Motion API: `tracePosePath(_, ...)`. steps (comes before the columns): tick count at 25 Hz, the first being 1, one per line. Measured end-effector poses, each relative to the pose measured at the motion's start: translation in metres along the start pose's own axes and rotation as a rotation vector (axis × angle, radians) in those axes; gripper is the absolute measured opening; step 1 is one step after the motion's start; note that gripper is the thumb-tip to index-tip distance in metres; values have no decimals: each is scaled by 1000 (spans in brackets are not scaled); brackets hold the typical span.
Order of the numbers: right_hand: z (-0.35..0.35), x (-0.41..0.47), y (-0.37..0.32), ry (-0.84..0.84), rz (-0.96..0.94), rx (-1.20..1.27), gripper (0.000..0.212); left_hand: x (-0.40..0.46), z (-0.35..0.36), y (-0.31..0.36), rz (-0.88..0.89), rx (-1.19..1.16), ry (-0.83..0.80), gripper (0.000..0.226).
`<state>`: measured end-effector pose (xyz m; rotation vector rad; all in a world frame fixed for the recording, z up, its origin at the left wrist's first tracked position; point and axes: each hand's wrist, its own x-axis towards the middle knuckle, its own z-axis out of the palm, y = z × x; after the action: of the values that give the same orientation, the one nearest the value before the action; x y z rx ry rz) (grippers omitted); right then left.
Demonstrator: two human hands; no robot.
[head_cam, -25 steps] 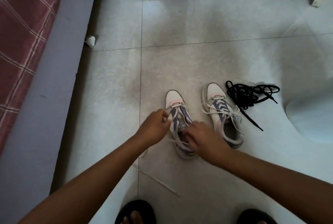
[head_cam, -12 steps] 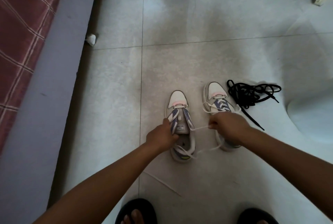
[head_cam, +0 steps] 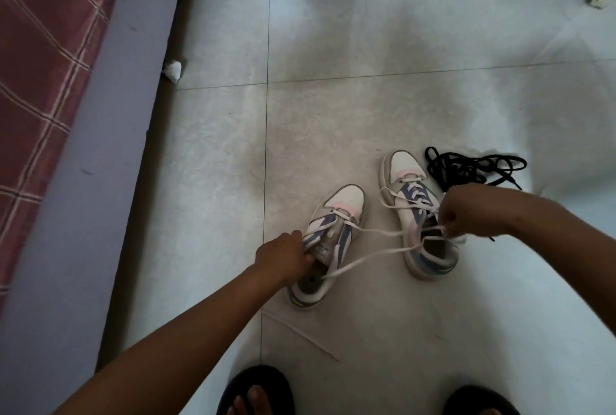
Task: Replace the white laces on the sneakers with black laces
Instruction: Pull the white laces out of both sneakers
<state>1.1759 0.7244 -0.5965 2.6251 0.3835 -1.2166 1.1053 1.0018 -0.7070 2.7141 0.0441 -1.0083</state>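
- While gripping the left sneaker (head_cam: 328, 241) at its tongue, left hand (head_cam: 283, 256) steadying it on the floor (head_cam: 333, 114).
- Right hand (head_cam: 466, 211) pinching the white lace (head_cam: 376, 253), stretched taut above the right sneaker (head_cam: 416, 214).
- Black laces (head_cam: 466, 169) heaped just beyond.

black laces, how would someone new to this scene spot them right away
On the pale tiled floor two sneakers stand side by side. The black laces lie in a loose tangle just right of the right sneaker, near its toe. They are the only dark cord; every other lace is white.

tiled floor (head_cam: 400, 107), sneakers (head_cam: 420, 214), black laces (head_cam: 466, 167)
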Motion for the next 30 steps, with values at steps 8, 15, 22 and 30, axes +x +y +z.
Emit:
tracePosePath(8,31,71,-95,357,-218,554,18,-3,5,9,74,66,159,34)
tracePosePath(15,39,97,-123,492,-196,-30,31,-4,21,13,47,-60,275,40)
tracePosePath(22,30,95,-115,503,-258,-129,30,1,17,8,-63,192,188,25)
tracePosePath(30,-7,100,-30,590,54,85,42,-1,5,-16,-46,470,96,41)
